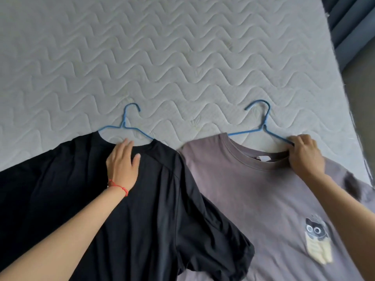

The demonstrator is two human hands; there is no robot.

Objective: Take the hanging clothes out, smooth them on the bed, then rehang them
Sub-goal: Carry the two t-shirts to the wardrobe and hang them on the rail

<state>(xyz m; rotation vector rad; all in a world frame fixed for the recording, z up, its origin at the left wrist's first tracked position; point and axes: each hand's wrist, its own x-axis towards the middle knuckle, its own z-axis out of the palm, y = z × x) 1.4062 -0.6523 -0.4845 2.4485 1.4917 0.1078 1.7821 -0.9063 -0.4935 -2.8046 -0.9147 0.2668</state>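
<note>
The black tee [142,209] lies at seven o'clock on the bed [182,57], the mauve tee [253,199] just beside it at five o'clock, sleeves touching. Each has a blue hanger in its neck: the left hanger [124,126] and the right hanger [261,126], hooks toward twelve.

The left hand [123,163] rests flat below the black collar, fingers spread and gripping nothing. The right hand [304,157] is pinched shut on the mauve collar and, it seems, the hanger arm beneath.

To smooth well, I would pin each collar and stroke toward six o'clock, easing the bunched black sleeve flat first.

Both hems run off the bottom edge. The black tee's far sleeve is cut off at nine o'clock. The hangers' lower bars are hidden under cloth.
</note>
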